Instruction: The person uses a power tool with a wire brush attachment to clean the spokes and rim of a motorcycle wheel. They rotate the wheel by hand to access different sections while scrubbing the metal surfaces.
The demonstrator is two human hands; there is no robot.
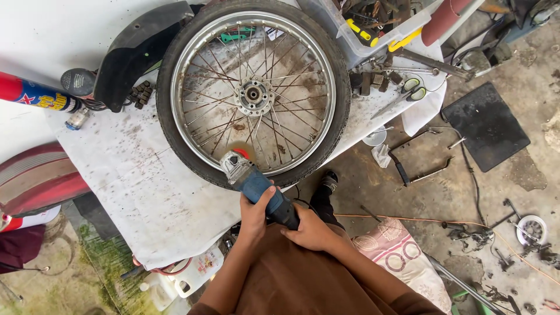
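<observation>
white table (146, 192) | spoked wheel (254, 93) | left hand (255, 213), right hand (312, 230) clenched on blue grinder (256, 185) | red-blue tube (35, 93) left

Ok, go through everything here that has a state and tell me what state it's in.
Left hand: gripping grinder body.
Right hand: gripping grinder rear.
Angle grinder: head at the wheel rim.
Spoked wheel: lying flat on table, tyre on.
Scissors: lying nearly closed.
Clear tool bin: open, full.
</observation>
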